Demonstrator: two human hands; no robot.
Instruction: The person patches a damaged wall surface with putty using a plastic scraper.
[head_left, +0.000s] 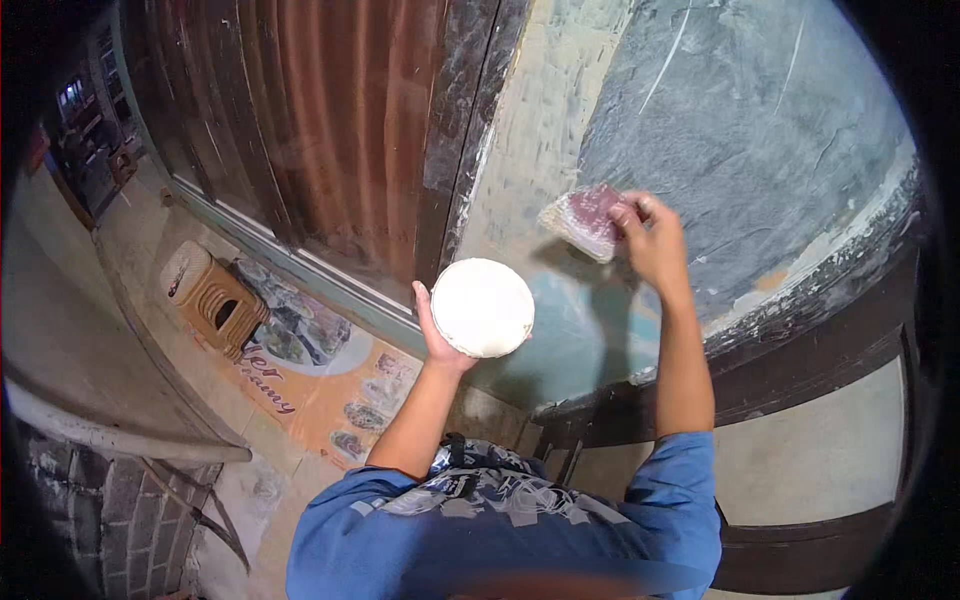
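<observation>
1. The largest surface is the patchy wall (740, 110), grey-blue at upper right, with a cream strip down its left part and a pale turquoise patch lower down.
2. Left of it stands a dark-framed panel (350, 110) with reddish-brown, vertically rippled folds.
3. The person's blue shirt (500, 550), with grey and white patterning across the front, fills the bottom middle.
4. An orange-and-white printed sheet (330, 400) lies on the floor at left.
5. A stack of tan stools (215, 295) appears by the sheet's upper left end.
6. The round white tub (482, 308) is near the middle, in front of the body, its bright face toward the camera.
7. The right hand (655, 245) is raised before the wall, thumb and fingers pinched on the scraper's right end.
8. The scraper (592, 212), maroon and fan-shaped, has pale paste along its wide edge; whether it touches the wall, I cannot tell.
9. The left hand (446, 346) clasps the tub from below, thumb along its left side, fingertips just showing at right, the remaining fingers hidden.
</observation>
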